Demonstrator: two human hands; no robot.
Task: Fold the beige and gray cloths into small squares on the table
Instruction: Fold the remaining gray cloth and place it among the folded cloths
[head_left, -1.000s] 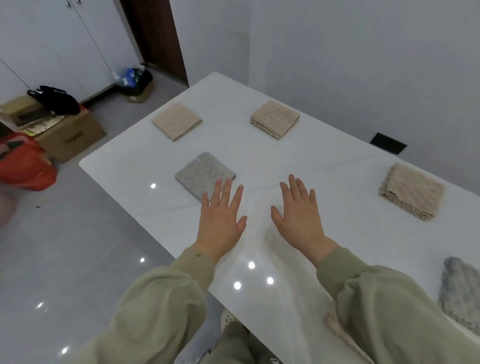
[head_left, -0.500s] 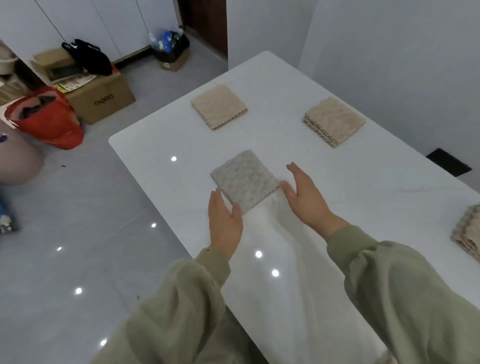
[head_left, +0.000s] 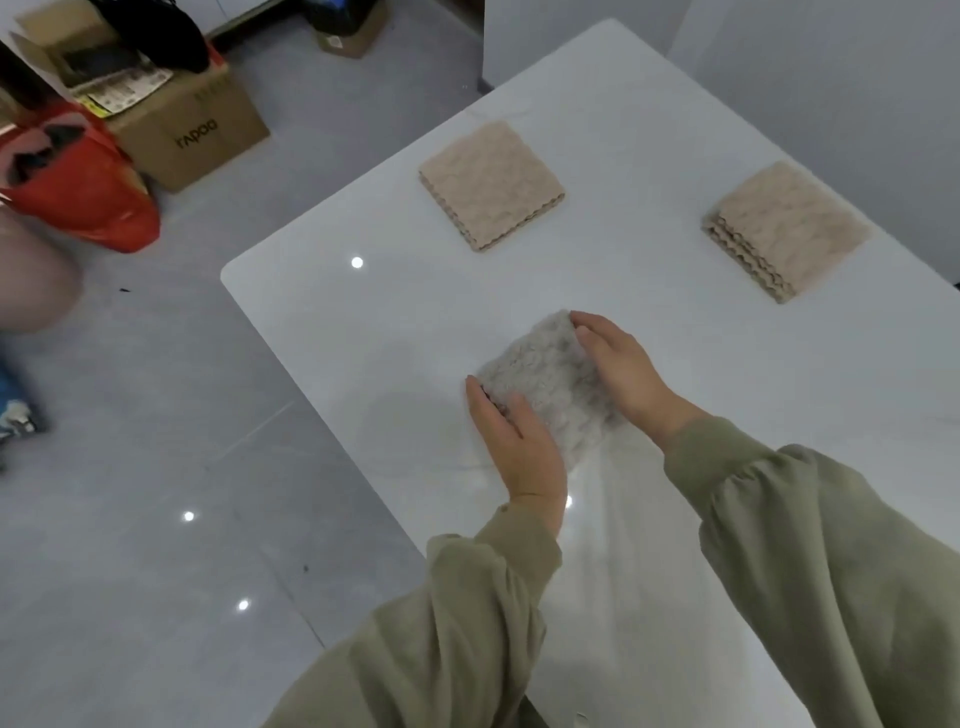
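A folded gray cloth (head_left: 545, 382) lies near the left edge of the white table (head_left: 395, 312). My left hand (head_left: 514, 441) grips its near-left side, thumb on top. My right hand (head_left: 621, 374) holds its right side, fingers curled over the far corner. The cloth looks slightly lifted and rumpled between the two hands. Farther back lie two folded beige squares: a thin beige cloth (head_left: 491, 184) at centre and a thicker stack of beige cloths (head_left: 787, 228) at the right.
The table's left edge and rounded corner (head_left: 228, 275) drop to a grey tiled floor. On the floor at far left stand a cardboard box (head_left: 192, 130) and a red bag (head_left: 78, 187). A white wall runs behind the table.
Both hands went from flat on the table to the gray cloth and closed on its two sides. My view swung left and down, so the right-hand cloths left the frame.
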